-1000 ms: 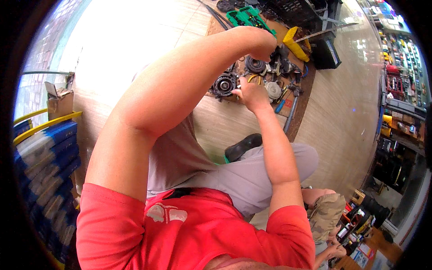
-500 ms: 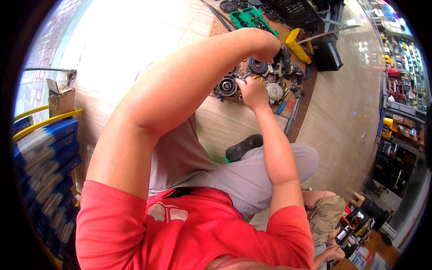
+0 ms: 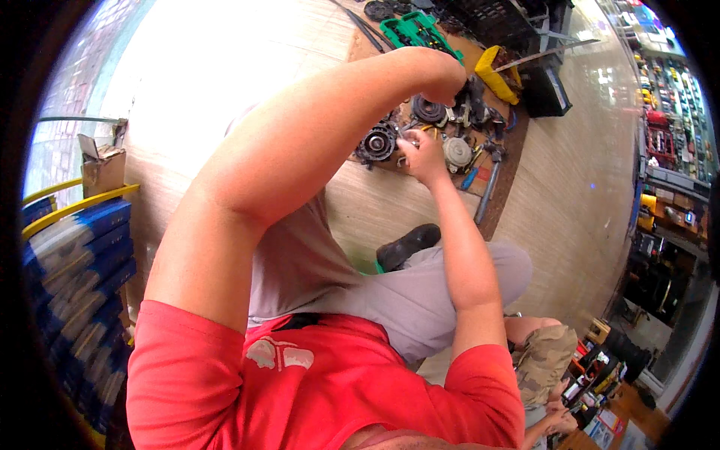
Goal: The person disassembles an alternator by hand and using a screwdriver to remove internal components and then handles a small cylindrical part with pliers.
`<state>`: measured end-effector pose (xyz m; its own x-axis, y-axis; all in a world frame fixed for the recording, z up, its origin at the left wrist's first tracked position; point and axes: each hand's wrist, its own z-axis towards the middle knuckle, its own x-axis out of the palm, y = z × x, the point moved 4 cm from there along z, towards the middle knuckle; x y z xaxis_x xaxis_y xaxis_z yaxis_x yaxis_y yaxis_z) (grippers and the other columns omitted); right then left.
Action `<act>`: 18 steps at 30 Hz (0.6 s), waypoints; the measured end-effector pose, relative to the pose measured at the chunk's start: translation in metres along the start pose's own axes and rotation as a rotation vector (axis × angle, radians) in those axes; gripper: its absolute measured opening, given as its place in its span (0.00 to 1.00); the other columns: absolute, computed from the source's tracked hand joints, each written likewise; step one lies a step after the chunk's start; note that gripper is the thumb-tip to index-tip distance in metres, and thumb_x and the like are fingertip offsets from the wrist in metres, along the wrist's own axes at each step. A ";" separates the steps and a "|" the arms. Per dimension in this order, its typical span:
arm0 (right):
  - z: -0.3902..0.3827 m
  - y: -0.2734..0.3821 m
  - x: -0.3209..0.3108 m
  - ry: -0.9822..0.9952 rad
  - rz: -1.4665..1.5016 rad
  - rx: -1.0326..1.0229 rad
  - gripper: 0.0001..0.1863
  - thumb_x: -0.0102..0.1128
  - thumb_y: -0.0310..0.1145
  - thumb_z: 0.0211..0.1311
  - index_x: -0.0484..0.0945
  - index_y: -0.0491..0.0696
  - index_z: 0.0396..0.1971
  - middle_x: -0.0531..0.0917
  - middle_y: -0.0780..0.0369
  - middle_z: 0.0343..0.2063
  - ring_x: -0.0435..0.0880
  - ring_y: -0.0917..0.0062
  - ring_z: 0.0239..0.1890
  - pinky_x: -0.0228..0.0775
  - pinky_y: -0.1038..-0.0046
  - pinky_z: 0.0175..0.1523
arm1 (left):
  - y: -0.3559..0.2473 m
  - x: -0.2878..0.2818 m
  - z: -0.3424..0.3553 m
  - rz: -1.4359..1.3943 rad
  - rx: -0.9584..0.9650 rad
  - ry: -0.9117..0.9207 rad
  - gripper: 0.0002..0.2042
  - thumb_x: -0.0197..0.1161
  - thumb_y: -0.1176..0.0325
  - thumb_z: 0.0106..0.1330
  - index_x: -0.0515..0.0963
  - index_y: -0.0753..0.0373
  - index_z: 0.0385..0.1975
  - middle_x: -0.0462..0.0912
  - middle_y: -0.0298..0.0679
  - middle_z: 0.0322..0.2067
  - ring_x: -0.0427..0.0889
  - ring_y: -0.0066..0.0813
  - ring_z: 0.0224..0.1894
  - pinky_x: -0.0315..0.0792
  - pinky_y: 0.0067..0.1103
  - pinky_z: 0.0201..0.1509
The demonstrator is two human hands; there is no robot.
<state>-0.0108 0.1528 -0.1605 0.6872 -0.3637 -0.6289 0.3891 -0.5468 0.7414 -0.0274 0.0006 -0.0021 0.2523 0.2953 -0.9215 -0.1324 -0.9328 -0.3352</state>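
Observation:
My left hand (image 3: 441, 84) is bent at the wrist over the cluster of parts, its fingers hidden behind it. My right hand (image 3: 421, 154) has its fingers curled by a round dark metal part (image 3: 373, 146) with concentric rings, around a small piece I cannot make out. Beside them lie a coiled black part (image 3: 428, 109), a pale round housing (image 3: 457, 156), a blue-handled tool (image 3: 469, 178) and a long metal bar (image 3: 486, 195), all on a brown board (image 3: 504, 169).
A green tool case (image 3: 405, 30), a yellow container (image 3: 496, 73) and black crates (image 3: 487, 22) stand beyond. Blue boxes (image 3: 82, 285) are stacked at left. A person in camouflage shorts (image 3: 544, 360) is at lower right, near shelves of goods (image 3: 667, 135). My shoe (image 3: 405, 247) rests below the board.
My right hand has shifted slightly and its fingers have drawn in a little beside the ringed part. My left arm has moved slightly right and down since the first frame.

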 end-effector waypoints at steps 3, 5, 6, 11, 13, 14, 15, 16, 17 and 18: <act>-0.013 0.016 -0.006 -0.065 -0.508 -0.217 0.16 0.61 0.38 0.62 0.75 0.46 0.45 0.80 0.56 0.28 0.82 0.62 0.40 0.74 0.62 0.39 | 0.000 0.000 -0.002 -0.017 0.001 0.003 0.17 0.65 0.57 0.59 0.82 0.66 0.38 0.84 0.50 0.35 0.83 0.49 0.41 0.76 0.37 0.45; -0.014 0.024 -0.007 -0.068 -0.718 -0.276 0.17 0.60 0.46 0.62 0.73 0.48 0.39 0.77 0.56 0.26 0.82 0.57 0.38 0.74 0.57 0.42 | 0.002 0.001 -0.002 -0.033 -0.008 0.017 0.17 0.65 0.57 0.59 0.82 0.65 0.39 0.84 0.50 0.35 0.83 0.49 0.42 0.76 0.37 0.45; -0.014 0.026 -0.007 -0.047 -0.727 -0.230 0.16 0.59 0.45 0.62 0.73 0.47 0.39 0.78 0.55 0.27 0.82 0.57 0.38 0.74 0.57 0.42 | 0.003 0.002 -0.001 -0.025 -0.011 0.014 0.17 0.65 0.57 0.59 0.82 0.65 0.39 0.84 0.50 0.35 0.83 0.49 0.42 0.76 0.37 0.45; -0.013 0.022 0.007 -0.096 -0.663 0.011 0.19 0.54 0.42 0.67 0.73 0.47 0.52 0.84 0.55 0.32 0.84 0.60 0.32 0.75 0.59 0.37 | 0.004 0.002 -0.003 0.001 0.013 -0.004 0.17 0.65 0.57 0.59 0.83 0.64 0.39 0.84 0.50 0.36 0.83 0.49 0.42 0.76 0.38 0.45; -0.006 -0.010 0.016 -0.187 -0.438 0.048 0.20 0.52 0.41 0.68 0.72 0.46 0.54 0.84 0.54 0.34 0.84 0.59 0.34 0.75 0.59 0.38 | -0.002 -0.003 -0.002 0.000 0.003 0.017 0.17 0.65 0.57 0.59 0.82 0.64 0.39 0.84 0.50 0.36 0.83 0.49 0.43 0.76 0.37 0.45; -0.002 -0.014 0.019 -0.226 -0.323 0.061 0.21 0.51 0.41 0.68 0.72 0.46 0.56 0.85 0.53 0.34 0.84 0.59 0.35 0.75 0.58 0.39 | -0.001 -0.002 -0.001 -0.001 -0.009 0.029 0.17 0.65 0.57 0.59 0.82 0.64 0.40 0.84 0.49 0.37 0.83 0.49 0.43 0.76 0.37 0.46; -0.001 -0.018 0.021 -0.231 -0.279 0.049 0.21 0.51 0.40 0.68 0.72 0.46 0.56 0.85 0.53 0.34 0.84 0.58 0.36 0.75 0.57 0.39 | 0.000 -0.001 0.000 0.000 -0.006 0.023 0.17 0.65 0.57 0.59 0.82 0.64 0.40 0.84 0.49 0.37 0.83 0.49 0.43 0.76 0.37 0.46; 0.001 -0.021 0.024 -0.237 -0.235 0.038 0.20 0.50 0.39 0.68 0.71 0.46 0.56 0.84 0.52 0.34 0.84 0.57 0.36 0.75 0.57 0.39 | 0.000 0.000 0.000 0.002 -0.003 0.016 0.17 0.66 0.57 0.59 0.82 0.64 0.40 0.84 0.49 0.38 0.82 0.49 0.44 0.76 0.37 0.46; 0.000 -0.014 0.025 -0.214 -0.253 -0.009 0.20 0.50 0.39 0.68 0.72 0.47 0.56 0.84 0.52 0.34 0.84 0.56 0.36 0.74 0.56 0.39 | 0.002 0.001 -0.001 0.003 -0.004 0.011 0.17 0.66 0.57 0.59 0.82 0.64 0.41 0.84 0.49 0.38 0.82 0.49 0.44 0.76 0.37 0.46; 0.000 -0.006 0.025 -0.193 -0.272 -0.056 0.19 0.50 0.38 0.68 0.72 0.47 0.56 0.84 0.51 0.34 0.84 0.55 0.35 0.74 0.55 0.39 | 0.003 0.002 -0.001 0.000 -0.005 0.014 0.17 0.66 0.57 0.59 0.82 0.64 0.41 0.84 0.49 0.38 0.82 0.49 0.44 0.76 0.37 0.47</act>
<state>0.0042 0.1473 -0.1811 0.4268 -0.3492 -0.8342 0.5787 -0.6034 0.5487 -0.0264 -0.0015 -0.0042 0.2654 0.2922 -0.9188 -0.1275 -0.9339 -0.3339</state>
